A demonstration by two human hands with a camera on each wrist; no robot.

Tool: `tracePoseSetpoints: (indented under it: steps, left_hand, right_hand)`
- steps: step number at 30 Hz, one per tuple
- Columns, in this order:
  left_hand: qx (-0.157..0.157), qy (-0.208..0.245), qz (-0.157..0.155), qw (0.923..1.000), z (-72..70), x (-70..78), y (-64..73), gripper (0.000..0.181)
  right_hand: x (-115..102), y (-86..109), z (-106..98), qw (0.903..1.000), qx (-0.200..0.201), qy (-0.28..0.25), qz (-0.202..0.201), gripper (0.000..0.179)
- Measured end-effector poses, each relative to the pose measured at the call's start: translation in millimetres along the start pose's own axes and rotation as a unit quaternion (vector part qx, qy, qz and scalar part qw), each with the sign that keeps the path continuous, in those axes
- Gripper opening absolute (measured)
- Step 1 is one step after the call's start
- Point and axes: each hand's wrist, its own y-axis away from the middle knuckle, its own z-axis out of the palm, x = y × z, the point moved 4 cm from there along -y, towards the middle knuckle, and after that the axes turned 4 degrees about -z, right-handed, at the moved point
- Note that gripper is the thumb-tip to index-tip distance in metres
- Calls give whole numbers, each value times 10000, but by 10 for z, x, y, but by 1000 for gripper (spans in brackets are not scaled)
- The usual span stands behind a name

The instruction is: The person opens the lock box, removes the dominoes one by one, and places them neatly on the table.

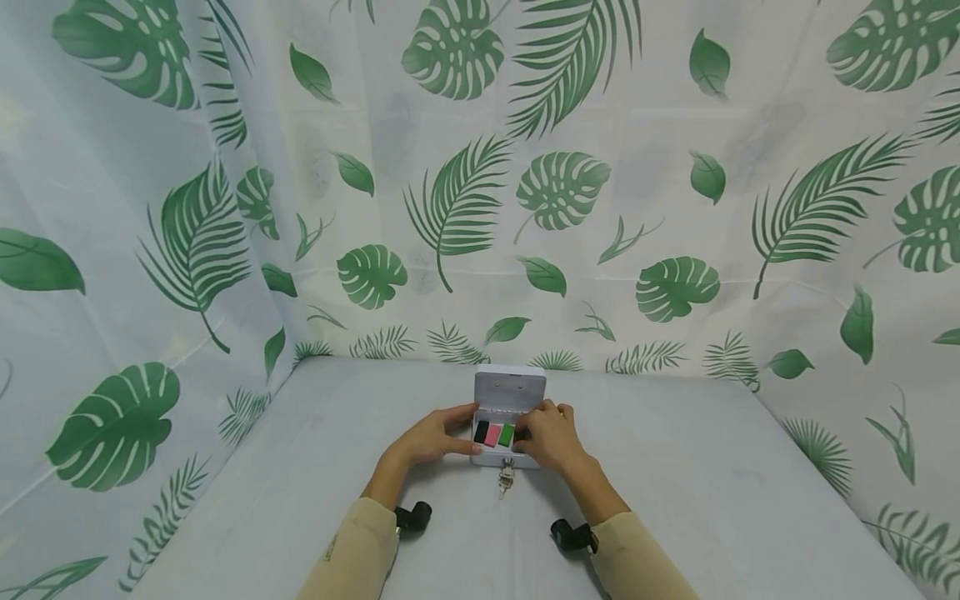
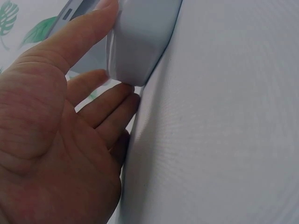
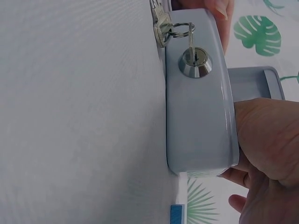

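Note:
A small pale grey cash box point(image 1: 491, 460) stands on the table with its lid point(image 1: 510, 393) raised. A black block point(image 1: 481, 432), a pink block point(image 1: 492, 435) and a green block point(image 1: 506, 435) lie side by side inside. My left hand point(image 1: 429, 437) holds the box's left end, thumb on the front rim and fingers along the side. My right hand point(image 1: 553, 437) reaches over the right end with bent fingers inside; whatever lies between them is hidden. A key sits in the front lock point(image 3: 196, 65), with more keys point(image 3: 162, 29) hanging from its ring.
The white-covered table point(image 1: 675, 467) spreads out around the box. Leaf-print curtains point(image 1: 570, 275) rise behind it and at both sides. Beyond the box's right end, a small blue piece point(image 3: 176, 214) shows at the edge of the right wrist view.

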Motion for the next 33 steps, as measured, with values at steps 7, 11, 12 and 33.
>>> tracePoseSetpoints:
  steps: [7, 11, 12, 33]
  left_hand:
    - [35, -18, -30, 10000, 2, -7, 3, 90]
    - [35, -5, -16, 10000, -3, 3, 7, 89]
    - [34, -8, -13, 10000, -4, 7, 9, 90]
    - [8, -33, -15, 10000, -5, 28, 21, 90]
  right_hand:
    - [-6, 8, -5, 9999, 69, -32, -83, 16]
    - [-11, 10, -13, 9999, 80, -47, -113, 16]
    - [-12, 10, -14, 9999, 77, -46, -110, 16]
    - [-21, 33, -49, 9994, 155, -280, -149, 23]
